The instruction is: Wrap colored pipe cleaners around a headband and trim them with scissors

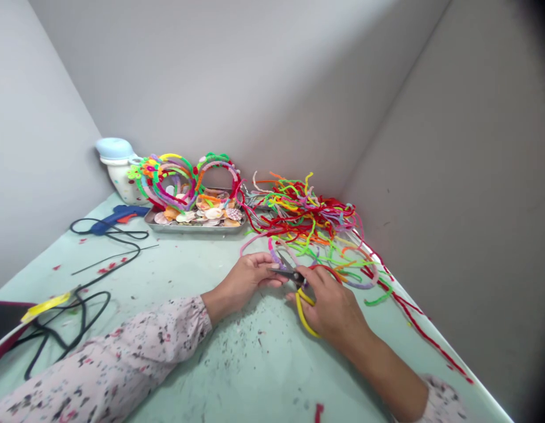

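Observation:
My left hand (248, 279) pinches a pink and purple pipe cleaner (273, 251) between thumb and fingers, in the middle of the table. My right hand (338, 305) grips a pair of scissors (302, 320) by its yellow and red handles. The dark blades are apart and point left, right beside my left fingertips and the pipe cleaner. Whether the blades touch it I cannot tell. Just beyond both hands lies a tangled pile of coloured pipe cleaners (298, 217), with loose strands reaching near my right hand.
A metal tray (197, 229) of seashells stands at the back, with several fuzzy headbands (170, 161) on it. Left of it are a blue glue gun (109, 222) and a lidded cup (122, 176). Black cord (84, 311) loops across the left side. Grey walls enclose the table (201, 376).

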`<act>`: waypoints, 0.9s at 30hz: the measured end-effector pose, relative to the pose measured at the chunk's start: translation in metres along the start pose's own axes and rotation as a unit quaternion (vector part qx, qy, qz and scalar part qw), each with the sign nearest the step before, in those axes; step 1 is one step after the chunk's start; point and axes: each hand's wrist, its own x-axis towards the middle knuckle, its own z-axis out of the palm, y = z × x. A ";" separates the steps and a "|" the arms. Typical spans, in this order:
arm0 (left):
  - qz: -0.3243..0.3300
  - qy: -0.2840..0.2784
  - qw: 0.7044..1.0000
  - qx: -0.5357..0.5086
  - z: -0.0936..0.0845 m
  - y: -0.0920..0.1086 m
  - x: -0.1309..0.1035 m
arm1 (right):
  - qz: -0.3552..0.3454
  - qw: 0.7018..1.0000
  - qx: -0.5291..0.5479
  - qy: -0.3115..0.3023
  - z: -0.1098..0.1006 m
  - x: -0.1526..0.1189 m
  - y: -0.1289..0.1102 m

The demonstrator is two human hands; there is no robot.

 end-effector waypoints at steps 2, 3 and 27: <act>-0.004 -0.003 1.000 -0.005 0.000 -0.001 0.000 | -0.004 1.000 -0.011 0.002 0.000 0.000 -0.001; -0.005 -0.004 1.000 -0.008 0.000 -0.001 0.000 | -0.007 1.000 -0.015 0.002 -0.001 0.000 -0.001; -0.011 0.002 1.000 -0.009 0.001 0.000 0.000 | -0.020 0.998 -0.056 0.011 -0.003 0.001 -0.004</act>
